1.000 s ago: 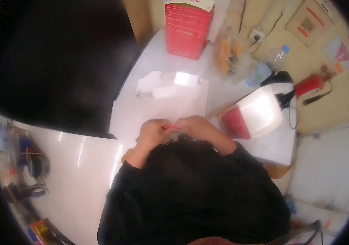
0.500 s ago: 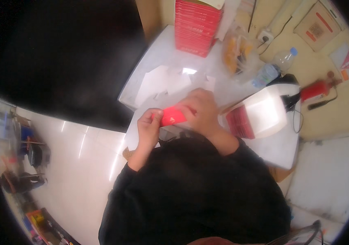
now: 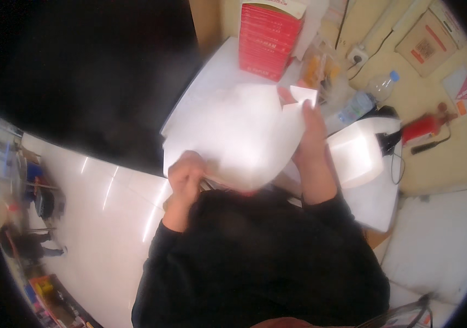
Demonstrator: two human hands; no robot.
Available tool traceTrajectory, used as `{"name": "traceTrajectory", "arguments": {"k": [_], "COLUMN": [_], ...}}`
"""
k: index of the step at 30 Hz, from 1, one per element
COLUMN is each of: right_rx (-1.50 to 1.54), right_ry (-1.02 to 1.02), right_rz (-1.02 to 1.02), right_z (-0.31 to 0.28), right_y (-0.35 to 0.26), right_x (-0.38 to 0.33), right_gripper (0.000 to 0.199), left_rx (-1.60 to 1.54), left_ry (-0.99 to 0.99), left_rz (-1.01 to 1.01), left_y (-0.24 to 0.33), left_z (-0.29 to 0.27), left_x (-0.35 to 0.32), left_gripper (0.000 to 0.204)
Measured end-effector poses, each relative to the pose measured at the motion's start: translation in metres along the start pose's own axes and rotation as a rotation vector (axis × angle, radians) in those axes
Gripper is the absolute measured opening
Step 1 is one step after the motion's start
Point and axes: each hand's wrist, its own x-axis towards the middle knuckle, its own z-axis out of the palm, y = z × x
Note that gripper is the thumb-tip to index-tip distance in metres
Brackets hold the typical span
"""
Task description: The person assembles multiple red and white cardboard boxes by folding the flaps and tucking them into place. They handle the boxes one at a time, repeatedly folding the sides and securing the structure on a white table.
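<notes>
A large white sheet of card (image 3: 233, 131), with a cut flap at its far right corner, is raised over the table and curves down toward me. My left hand (image 3: 186, 174) is closed on its near left edge, fingers curled. My right hand (image 3: 312, 128) grips the right edge close to the flap. Motion blurs both hands. A sliver of red shows under the sheet's near edge, against my black top; what it is I cannot tell. The card covers most of the table beneath it.
A tall stack of red boxes (image 3: 269, 44) stands at the table's far end. To the right are a plastic bag with orange contents (image 3: 321, 68), a bottle with a blue cap (image 3: 383, 85) and a white tub (image 3: 356, 156). A red fire extinguisher (image 3: 422, 128) is by the wall.
The small red box between my hands is gone from view. Both hands have moved apart and now hold up the white card. The red packets beside the tub no longer show.
</notes>
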Motion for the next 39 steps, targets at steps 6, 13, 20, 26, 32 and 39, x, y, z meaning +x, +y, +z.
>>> {"name": "traceTrajectory", "arguments": {"k": [6, 13, 20, 26, 32, 39], "right_rx": [-0.867, -0.980, -1.302, -1.260, -0.831, -1.391], "right_ry": [-0.768, -0.711, -0.380, -0.334, -0.032, -0.282], "right_rz": [-0.528, -0.715, -0.700, -0.577, -0.199, -0.289], "right_z": [0.017, 0.018, 0.011, 0.005, -0.007, -0.005], "right_y": [0.011, 0.003, 0.025, 0.050, 0.049, 0.028], "right_x": [-0.046, -0.048, -0.041, -0.044, -0.030, -0.052], "right_gripper": [0.059, 0.041, 0.044, 0.049, 0.038, 0.009], "left_rx": [-0.650, -0.813, -0.665, -0.541, -0.202, -0.010], "left_ry": [0.286, 0.318, 0.098, 0.119, -0.322, -0.490], "left_rz": [-0.691, -0.768, -0.846, -0.731, -0.948, -0.767], "left_y": [0.019, 0.022, 0.027, 0.026, 0.012, 0.021], "left_z": [0.034, 0.050, 0.064, 0.076, 0.030, 0.040], "left_x": [0.041, 0.043, 0.032, 0.027, -0.003, -0.008], "left_gripper": [0.047, 0.032, 0.027, 0.030, 0.027, 0.026]}}
